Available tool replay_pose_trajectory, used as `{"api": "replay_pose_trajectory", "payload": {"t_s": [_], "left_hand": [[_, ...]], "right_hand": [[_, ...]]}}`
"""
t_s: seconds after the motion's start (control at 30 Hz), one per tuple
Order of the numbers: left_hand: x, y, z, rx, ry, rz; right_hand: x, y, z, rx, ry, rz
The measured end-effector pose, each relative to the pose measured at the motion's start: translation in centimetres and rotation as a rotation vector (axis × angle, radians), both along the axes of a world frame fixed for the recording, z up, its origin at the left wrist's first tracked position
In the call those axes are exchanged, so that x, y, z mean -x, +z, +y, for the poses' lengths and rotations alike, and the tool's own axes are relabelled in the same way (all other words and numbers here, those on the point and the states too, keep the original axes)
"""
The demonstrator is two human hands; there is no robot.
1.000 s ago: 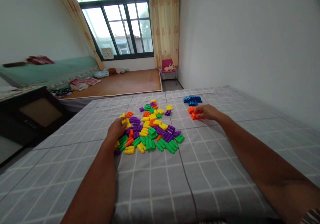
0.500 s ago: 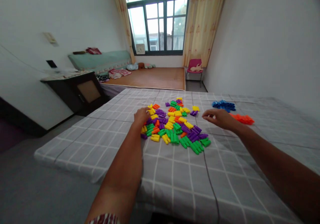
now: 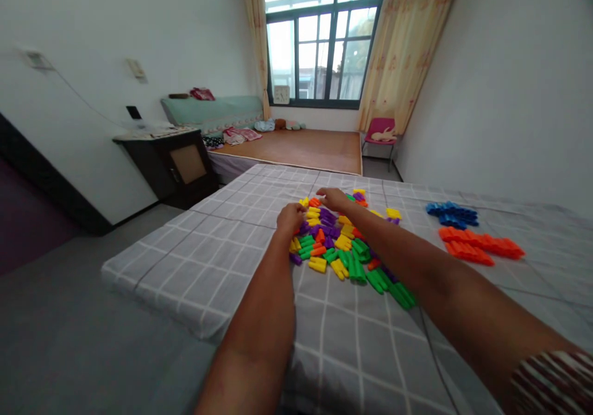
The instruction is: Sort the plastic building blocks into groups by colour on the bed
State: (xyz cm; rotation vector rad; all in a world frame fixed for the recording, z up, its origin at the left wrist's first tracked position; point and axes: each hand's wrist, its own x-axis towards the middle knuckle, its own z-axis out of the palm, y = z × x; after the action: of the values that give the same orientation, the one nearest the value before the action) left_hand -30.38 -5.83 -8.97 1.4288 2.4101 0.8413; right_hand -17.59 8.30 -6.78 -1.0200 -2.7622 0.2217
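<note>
Many small plastic pieces, among them green pieces (image 3: 356,267), purple pieces (image 3: 328,217) and yellow pieces (image 3: 317,264), lie in a loose heap on a grey checked cloth (image 3: 222,236). My left hand (image 3: 291,218) is at the heap's left edge, fingers curled; what they hold, if anything, is hidden. My right hand (image 3: 334,199) reaches over the heap's far side near an orange piece (image 3: 314,202), its fingers bent and too small to read. The right forearm covers part of the heap.
Right of the heap lie a blue pile (image 3: 451,214) and an orange pile (image 3: 482,245). Beyond the cloth stand a low bed (image 3: 306,146), a pink chair (image 3: 380,132) and a dark cabinet (image 3: 185,162).
My right hand has moved left from beside the blue pile to the heap's far side, near my left hand. The view has turned slightly left.
</note>
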Motion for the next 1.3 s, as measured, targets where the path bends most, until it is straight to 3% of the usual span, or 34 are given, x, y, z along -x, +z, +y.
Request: {"api": "replay_pose_trajectory", "payload": {"t_s": [0.17,0.33,0.47,0.6,0.7,0.83,0.93,1.07,1.3], "left_hand": [[0.3,-0.1,0.0,-0.028,-0.028,-0.015],[0.3,-0.1,-0.1,-0.028,-0.026,0.026],[0.3,-0.1,0.1,-0.012,-0.050,0.086],[0.3,-0.1,0.4,0.030,-0.084,0.163],[0.5,-0.1,0.6,0.049,-0.091,0.199],[0.9,-0.3,0.8,0.059,-0.103,0.240],[1.1,-0.3,0.9,0.069,-0.113,0.260],[1.1,0.0,1.1,0.094,-0.124,0.288],[1.0,0.2,1.0,0.090,-0.127,0.300]], "right_hand": [[2.8,-0.4,0.5,0.038,0.015,-0.083],[0.2,1.3,1.1,-0.034,-0.031,-0.021],[-6.1,2.5,0.6,0.021,0.026,0.167],[-15.3,2.8,-0.6,0.153,0.044,0.290],[-23.5,2.9,-0.6,0.177,-0.101,0.378],[-34.6,2.5,0.3,0.174,-0.410,0.549],[-40.8,1.7,0.4,0.289,-0.569,0.631],[-44.7,0.8,0.0,0.544,-0.612,0.606],[-45.5,-0.5,0.3,0.603,-0.770,0.335]]}}
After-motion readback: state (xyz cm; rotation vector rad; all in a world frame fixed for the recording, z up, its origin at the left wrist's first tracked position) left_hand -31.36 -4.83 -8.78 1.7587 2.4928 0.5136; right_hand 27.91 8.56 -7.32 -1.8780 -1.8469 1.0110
